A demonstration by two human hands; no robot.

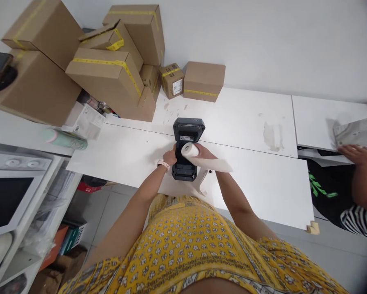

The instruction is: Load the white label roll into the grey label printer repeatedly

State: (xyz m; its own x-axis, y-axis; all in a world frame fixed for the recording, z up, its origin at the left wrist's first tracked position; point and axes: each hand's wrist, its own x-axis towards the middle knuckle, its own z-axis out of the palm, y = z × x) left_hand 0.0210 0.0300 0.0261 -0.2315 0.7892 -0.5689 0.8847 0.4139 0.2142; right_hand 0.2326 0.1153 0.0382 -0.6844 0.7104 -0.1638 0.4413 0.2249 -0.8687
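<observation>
**Two hands at a small black printer**

Nothing here can be read. The white label on a small carton by the wall carries print too fine to make out, and the white packet left of the table shows only a barcode.

We stand at a white table marked with scuffs. A second white top butts against it on the far side, and white shelving stands to our left.

Our left hand presses against the left side of the printer, fingers bent; we cannot tell whether they grip. Our right hand grasps a paper roll just above the open printer, its fingers behind the roll. The loose strip trails right across the wrist.

To the right, a co-worker's hand touches a blurred grey sheet. Farther back, cardboard boxes with yellow tape are piled against the white wall.
</observation>
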